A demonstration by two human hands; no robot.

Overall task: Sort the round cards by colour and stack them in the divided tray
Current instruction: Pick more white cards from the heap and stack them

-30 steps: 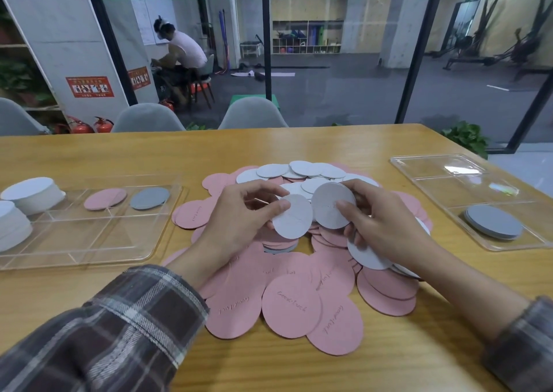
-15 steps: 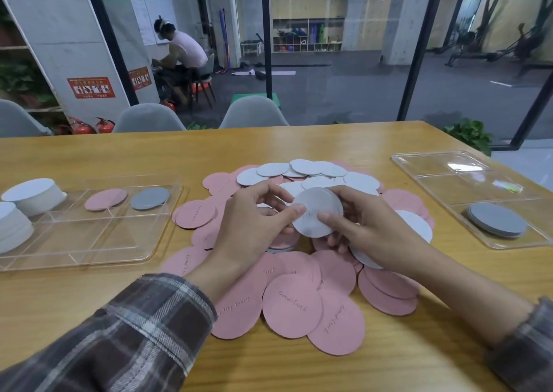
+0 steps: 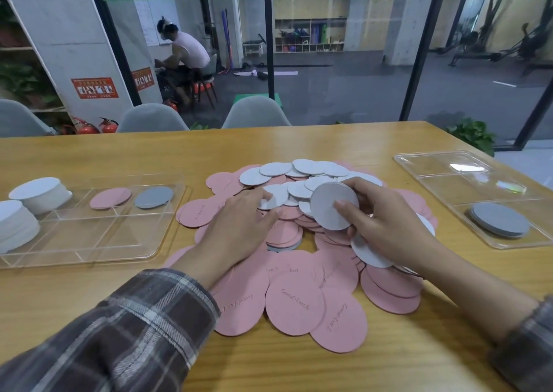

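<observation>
A heap of round pink cards (image 3: 294, 302) and white cards (image 3: 308, 167) lies in the middle of the wooden table. My right hand (image 3: 386, 224) grips a small stack of white cards (image 3: 330, 207) upright above the heap, thumb on its face. My left hand (image 3: 239, 227) lies over the heap with its fingertips on a white card (image 3: 273, 197). The clear divided tray (image 3: 98, 242) on the left holds two white stacks (image 3: 39, 194), one pink card (image 3: 110, 198) and one grey card (image 3: 154, 196).
A second clear tray (image 3: 466, 179) at the right holds a stack of grey cards (image 3: 498, 223). Grey chairs (image 3: 254, 113) stand behind the table's far edge. A person sits beyond the glass wall.
Both hands held white cards together before. Now the right hand alone holds the stack, and the left hand has dropped onto a white card in the heap.
</observation>
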